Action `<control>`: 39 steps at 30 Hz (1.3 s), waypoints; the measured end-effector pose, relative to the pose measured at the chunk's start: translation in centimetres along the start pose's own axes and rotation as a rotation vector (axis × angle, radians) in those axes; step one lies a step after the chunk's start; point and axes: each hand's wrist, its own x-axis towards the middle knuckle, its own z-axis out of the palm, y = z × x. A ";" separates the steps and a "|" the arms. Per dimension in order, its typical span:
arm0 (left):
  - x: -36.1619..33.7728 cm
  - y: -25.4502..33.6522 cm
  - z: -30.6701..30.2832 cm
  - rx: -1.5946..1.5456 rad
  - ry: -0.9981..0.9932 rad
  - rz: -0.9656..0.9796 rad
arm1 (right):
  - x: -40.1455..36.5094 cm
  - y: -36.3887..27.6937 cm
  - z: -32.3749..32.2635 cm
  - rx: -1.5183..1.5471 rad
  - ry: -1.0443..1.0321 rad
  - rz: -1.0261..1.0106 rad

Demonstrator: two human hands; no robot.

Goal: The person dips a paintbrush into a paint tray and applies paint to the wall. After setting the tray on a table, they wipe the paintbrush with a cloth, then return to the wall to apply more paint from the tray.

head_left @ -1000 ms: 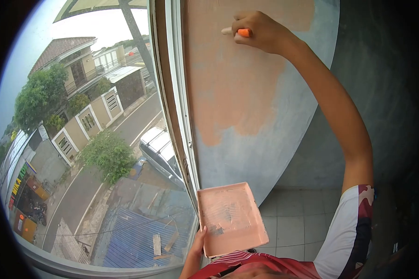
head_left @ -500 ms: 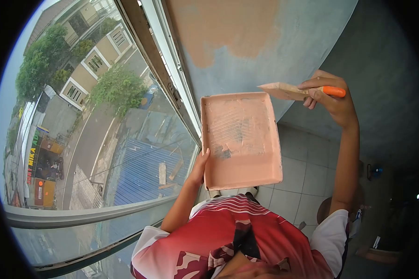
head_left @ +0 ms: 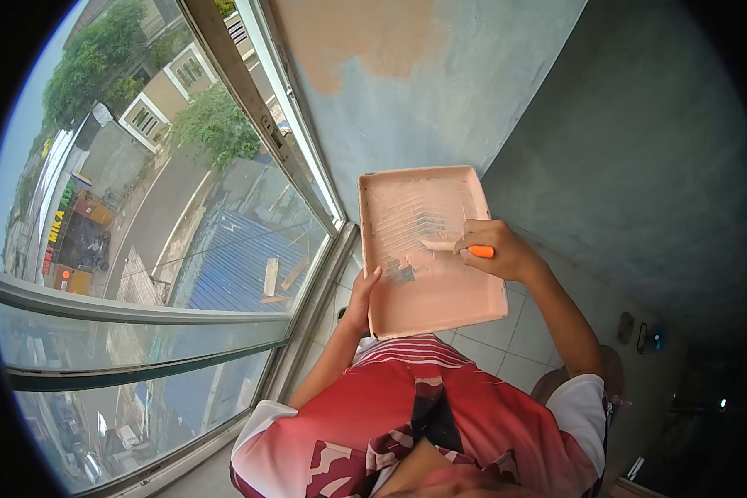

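My left hand (head_left: 361,299) grips the left rim of a paint tray (head_left: 440,311), with the thumb over the edge. Peach paint coats the tray, and grey streaks show through on its ribbed part. My right hand (head_left: 510,251) is closed round a paintbrush (head_left: 481,251) with an orange handle end. The brush's paint-covered head lies over the ribbed middle of the tray and seems to touch it. My fingers hide part of the brush.
Ahead is a grey wall (head_left: 407,116) with a patch of peach paint (head_left: 361,37) high up. A glass window (head_left: 224,224) in a pale frame (head_left: 307,158) stands on the left, overlooking a street. Light floor tiles (head_left: 494,328) lie below the tray.
My right hand has brought the brush down and left, from beside the wall to over the tray. The view has shifted right. My left hand still holds the tray.
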 end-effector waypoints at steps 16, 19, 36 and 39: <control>0.0 2.3 2.0 -0.017 0.061 -0.064 | -5.7 0.9 -7.0 1.131 0.807 -0.229; 0.0 2.5 1.1 -0.052 0.009 -0.064 | -8.2 3.4 -3.7 1.315 0.935 -0.201; 2.6 8.3 -3.1 0.008 -0.108 -0.364 | -4.5 -23.2 -30.0 -0.578 1.090 -0.506; 3.3 8.4 -3.6 0.001 -0.139 -0.397 | -1.2 -29.7 -38.2 -1.099 1.098 -0.586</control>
